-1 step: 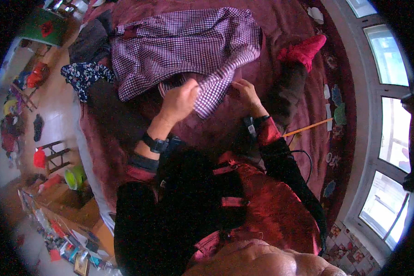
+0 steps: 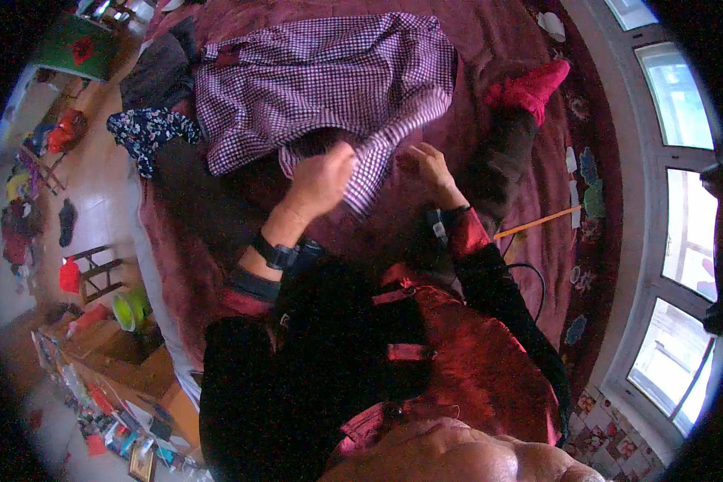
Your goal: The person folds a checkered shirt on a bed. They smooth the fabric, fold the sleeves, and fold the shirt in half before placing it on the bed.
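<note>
A purple-and-white checked shirt lies spread on the dark red bedcover ahead of me, its near part folded and bunched. My left hand is closed at the shirt's near edge, gripping the cloth; its fingertips are partly hidden and slightly blurred. A narrow flap of the checked cloth hangs just right of that hand, pointing toward me. To the right of the flap, my right hand has its fingers bent and drawn together, apart from the shirt. Whatever may be between those fingers is too small and dark to make out.
My outstretched legs flank the shirt; a pink knitted sock covers the right foot. A floral cloth lies at the left leg. An orange stick and a dark cable are at right. Beyond the bed's left edge stands a cardboard box.
My left hand has shifted slightly to the right, and the hanging flap of cloth reaches a little nearer to me. My right hand has moved slightly toward me.
</note>
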{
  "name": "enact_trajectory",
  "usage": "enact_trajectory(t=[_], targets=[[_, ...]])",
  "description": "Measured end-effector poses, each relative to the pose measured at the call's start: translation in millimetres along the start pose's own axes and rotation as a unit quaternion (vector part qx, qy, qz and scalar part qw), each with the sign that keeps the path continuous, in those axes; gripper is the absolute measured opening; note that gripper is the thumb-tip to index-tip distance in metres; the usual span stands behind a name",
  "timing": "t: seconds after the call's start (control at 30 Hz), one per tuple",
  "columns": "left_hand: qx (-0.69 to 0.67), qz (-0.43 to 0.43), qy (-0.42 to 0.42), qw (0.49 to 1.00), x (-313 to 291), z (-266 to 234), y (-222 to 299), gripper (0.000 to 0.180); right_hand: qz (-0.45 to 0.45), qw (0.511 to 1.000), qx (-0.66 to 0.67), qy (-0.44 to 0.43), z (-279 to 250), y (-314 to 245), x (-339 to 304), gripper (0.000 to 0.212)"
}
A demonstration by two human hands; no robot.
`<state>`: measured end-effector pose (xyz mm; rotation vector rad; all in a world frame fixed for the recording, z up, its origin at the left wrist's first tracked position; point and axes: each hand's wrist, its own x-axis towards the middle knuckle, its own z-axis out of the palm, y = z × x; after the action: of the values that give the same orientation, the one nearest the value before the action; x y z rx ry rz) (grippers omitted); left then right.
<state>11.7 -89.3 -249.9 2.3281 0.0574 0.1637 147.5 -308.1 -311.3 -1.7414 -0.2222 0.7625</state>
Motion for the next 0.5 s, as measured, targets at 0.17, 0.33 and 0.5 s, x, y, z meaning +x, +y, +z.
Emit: enact_trajectory(t=[0.17, 0.33, 0.5], targets=[[-0.014, -0.050, -0.157, 0.986, -22.9, 65.6, 33.6, 0.019, 0.170, 0.925, 0.339, 0.012, 11.8, 24.4, -41.7, 0.049], [-0.174, -0.039, -0.220, 0.959, -13.1, 102.5, 35.3, 0.025, 0.138, 0.966, 0.215, 0.028, 8.0, 39.1, -60.4, 0.038], [-0.239, 0.009, -0.288, 0.927, -11.3, 99.6, 37.3, 0.040, 0.067, 0.994, 0.062, 0.068, -32.2, 29.7, -53.6, 0.023]])
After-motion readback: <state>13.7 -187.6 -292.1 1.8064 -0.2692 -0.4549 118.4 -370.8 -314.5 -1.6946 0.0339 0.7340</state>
